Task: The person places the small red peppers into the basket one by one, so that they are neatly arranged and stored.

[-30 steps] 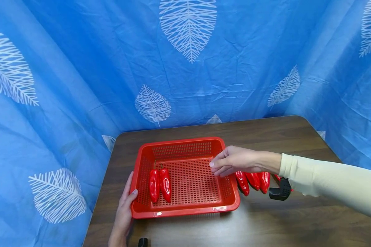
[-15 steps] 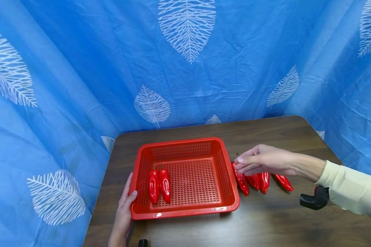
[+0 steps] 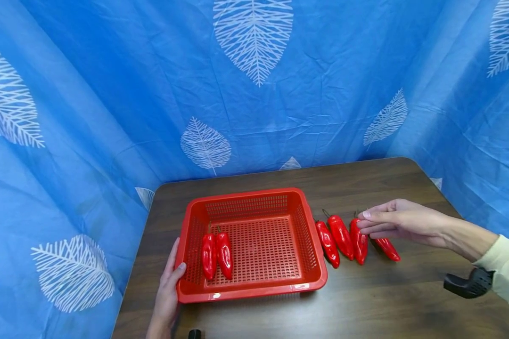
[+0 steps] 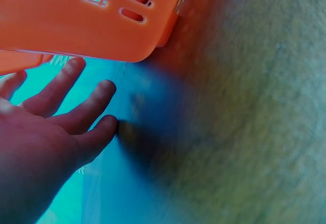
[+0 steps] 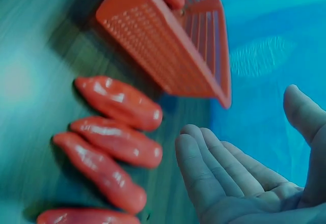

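A red plastic basket [image 3: 254,294] stands on the table with two red chili peppers [image 3: 209,256] lying side by side at its left. My left hand [image 3: 166,294] holds its left rim, thumb on top and fingers along the outside; in the left wrist view the fingers [image 4: 94,104] spread below the basket's edge. To the right of the basket, several glossy red chili peppers [image 3: 341,235] lie in a row. My right hand [image 3: 400,221] is over the right end of that row, fingers extended and holding nothing, partly covering the rightmost pepper [image 3: 388,249].
The brown wooden table [image 3: 365,301] has its far edge against a blue curtain [image 3: 254,117] with white leaf prints. A black wrist device [image 3: 468,282] hangs below my right sleeve [image 3: 506,273].
My right hand has moved right, from over the basket's right side to the far end of the pepper row, uncovering the peppers beside the basket. My left hand stays at the rim.
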Demonstrator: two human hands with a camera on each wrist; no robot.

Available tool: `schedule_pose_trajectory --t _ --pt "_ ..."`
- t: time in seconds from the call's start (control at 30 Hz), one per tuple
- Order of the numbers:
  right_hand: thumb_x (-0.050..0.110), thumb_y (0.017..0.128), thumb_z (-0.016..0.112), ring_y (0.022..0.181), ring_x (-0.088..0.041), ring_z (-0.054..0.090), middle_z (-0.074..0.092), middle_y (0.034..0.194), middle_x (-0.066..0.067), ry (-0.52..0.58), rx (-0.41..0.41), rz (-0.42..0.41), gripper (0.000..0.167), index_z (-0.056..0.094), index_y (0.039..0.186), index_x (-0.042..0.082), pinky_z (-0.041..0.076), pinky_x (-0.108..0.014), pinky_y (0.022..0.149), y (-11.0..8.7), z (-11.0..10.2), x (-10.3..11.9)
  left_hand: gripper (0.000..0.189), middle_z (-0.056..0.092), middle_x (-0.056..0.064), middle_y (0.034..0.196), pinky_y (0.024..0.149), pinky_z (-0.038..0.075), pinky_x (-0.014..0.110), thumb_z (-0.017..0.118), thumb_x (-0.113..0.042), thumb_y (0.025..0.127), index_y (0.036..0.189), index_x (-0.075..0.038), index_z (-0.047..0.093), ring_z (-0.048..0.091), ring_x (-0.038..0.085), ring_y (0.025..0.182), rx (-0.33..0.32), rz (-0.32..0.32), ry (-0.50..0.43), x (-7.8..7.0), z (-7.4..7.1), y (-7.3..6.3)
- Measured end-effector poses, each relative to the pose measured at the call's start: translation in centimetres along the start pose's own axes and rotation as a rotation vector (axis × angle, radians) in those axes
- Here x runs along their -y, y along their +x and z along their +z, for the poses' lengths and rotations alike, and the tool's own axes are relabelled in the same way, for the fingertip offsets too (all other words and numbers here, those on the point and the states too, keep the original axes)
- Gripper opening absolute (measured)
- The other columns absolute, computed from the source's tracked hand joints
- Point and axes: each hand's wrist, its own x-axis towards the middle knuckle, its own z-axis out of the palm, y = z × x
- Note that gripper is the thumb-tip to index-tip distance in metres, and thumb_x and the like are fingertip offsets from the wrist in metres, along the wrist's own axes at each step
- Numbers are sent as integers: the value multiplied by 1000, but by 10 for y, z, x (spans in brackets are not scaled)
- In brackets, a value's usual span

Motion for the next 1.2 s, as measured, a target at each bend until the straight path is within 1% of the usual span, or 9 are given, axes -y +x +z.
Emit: schedule_pose_trajectory --t 0.1,0.27,0.37,0.5,0.67,0.77,0.9,1.07,1.2 --pt "32 115 55 141 -39 65 62 155 -25 -4 -22 11 71 35 161 -18 59 -39 110 -4 -10 -10 75 6 -4 186 106 49 17 46 -28 117 178 -31 4 9 34 172 -3 -3 3 0 0 0" --pt "34 116 54 140 -41 65 61 154 -30 -24 -52 24 76 29 160 -23 59 -41 110 -8 -27 -27 74 6 -4 186 106 51 18 47 -29 117 178 -32 5 11 34 171 -4 -11 -6 -1 0 -1" --pt "35 115 55 139 -43 65 60 153 -33 -36 -84 55 80 26 159 -25 59 -45 110 -7 -36 -37 75 7 -5 186 105 52 18 47 -30 117 178 -33 4 11 34 171 -5 -11 -9 -1 0 -1" --pt "38 115 56 137 -44 67 60 152 -36 -58 -124 99 83 25 158 -27 60 -46 109 -5 -46 -48 75 7 -5 186 106 52 19 48 -30 117 178 -32 4 11 34 171 -2 -6 -4 -1 0 -1" --pt "39 115 57 130 -41 71 64 146 -36 -103 -164 133 81 32 154 -28 61 -47 107 -1 -56 -59 74 7 -4 186 107 49 18 46 -30 117 178 -31 5 10 34 171 1 8 -2 0 0 0" --pt "38 114 58 127 -39 73 67 142 -34 -134 -176 145 79 38 152 -28 62 -46 105 3 -57 -66 74 6 -3 186 108 49 18 46 -29 117 178 -30 5 10 34 171 3 19 -14 0 0 -1" --pt "39 112 62 122 -36 75 71 137 -32 -171 -189 159 79 42 149 -28 63 -45 103 11 -56 -73 73 6 -1 186 108 49 18 45 -28 117 178 -29 6 10 35 171 5 30 -23 1 0 -2" --pt "37 110 67 115 -31 77 77 128 -25 -225 -211 162 76 47 144 -28 64 -47 100 20 -53 -80 72 6 0 186 109 48 19 44 -27 117 178 -28 5 10 36 171 12 39 -23 0 1 -2" --pt "34 108 71 105 -27 77 80 113 -15 -275 -237 160 67 58 137 -25 66 -47 96 25 -50 -83 72 6 1 186 109 49 20 44 -27 117 178 -28 6 10 37 171 12 47 -21 2 1 -2"
